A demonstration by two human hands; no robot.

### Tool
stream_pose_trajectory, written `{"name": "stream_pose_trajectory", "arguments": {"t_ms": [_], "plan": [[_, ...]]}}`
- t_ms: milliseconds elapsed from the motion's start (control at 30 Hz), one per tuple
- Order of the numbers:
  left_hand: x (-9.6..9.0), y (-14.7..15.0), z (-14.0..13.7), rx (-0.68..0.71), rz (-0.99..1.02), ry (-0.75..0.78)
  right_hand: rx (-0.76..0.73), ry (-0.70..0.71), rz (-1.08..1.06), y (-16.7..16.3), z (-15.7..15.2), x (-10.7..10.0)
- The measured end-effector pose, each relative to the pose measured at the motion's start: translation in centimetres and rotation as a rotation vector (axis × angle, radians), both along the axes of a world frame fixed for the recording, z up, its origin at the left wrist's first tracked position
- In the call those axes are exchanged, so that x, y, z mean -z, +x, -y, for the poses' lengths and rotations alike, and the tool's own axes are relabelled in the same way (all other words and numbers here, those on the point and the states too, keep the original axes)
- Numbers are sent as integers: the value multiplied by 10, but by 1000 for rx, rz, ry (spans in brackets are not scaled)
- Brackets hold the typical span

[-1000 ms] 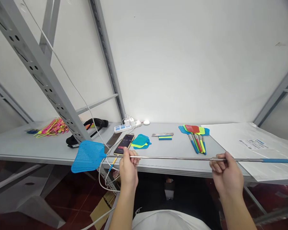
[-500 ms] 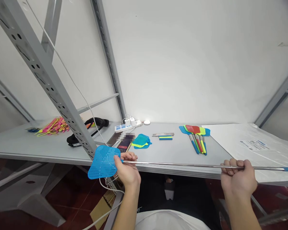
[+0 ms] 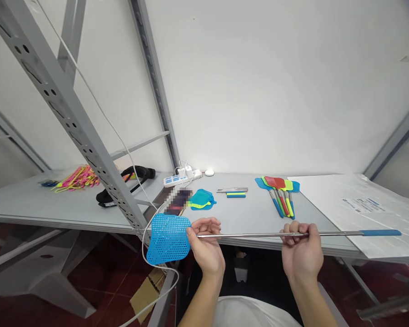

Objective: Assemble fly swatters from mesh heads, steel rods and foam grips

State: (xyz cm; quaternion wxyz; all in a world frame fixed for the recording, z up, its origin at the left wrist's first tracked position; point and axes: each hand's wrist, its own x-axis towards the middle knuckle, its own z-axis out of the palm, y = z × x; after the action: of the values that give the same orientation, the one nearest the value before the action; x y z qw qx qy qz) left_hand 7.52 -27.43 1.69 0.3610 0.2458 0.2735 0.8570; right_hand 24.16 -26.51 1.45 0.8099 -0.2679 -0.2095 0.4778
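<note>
A blue fly swatter with a telescopic metal rod and a blue grip lies level across my view, above the table's front edge. My left hand pinches it where the mesh head meets the rod. Farther right, my right hand is closed around the rod, short of the blue grip. Beyond my hands, several fly swatters lie fanned out with folded rods. Loose swatter heads, metal rods and coloured grips sit in separate small groups at the middle of the table.
A phone lies near the metal upright at left. Behind it are a power strip and a white cable. A white packaging sheet covers the table's right side. Pink and yellow items and a black strap lie left.
The swatter's rod has become shorter as my hands came closer together. My left hand moved right with the head, and my right hand moved left.
</note>
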Motion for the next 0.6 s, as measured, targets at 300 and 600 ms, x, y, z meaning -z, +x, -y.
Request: {"name": "stream_pose_trajectory", "arguments": {"t_ms": [300, 600], "plan": [[25, 22, -3, 225, -31, -118, -170, 129, 206, -37, 27, -11], [6, -45, -26, 18, 55, -93, -300, -98, 305, -1, 9, -2]]}}
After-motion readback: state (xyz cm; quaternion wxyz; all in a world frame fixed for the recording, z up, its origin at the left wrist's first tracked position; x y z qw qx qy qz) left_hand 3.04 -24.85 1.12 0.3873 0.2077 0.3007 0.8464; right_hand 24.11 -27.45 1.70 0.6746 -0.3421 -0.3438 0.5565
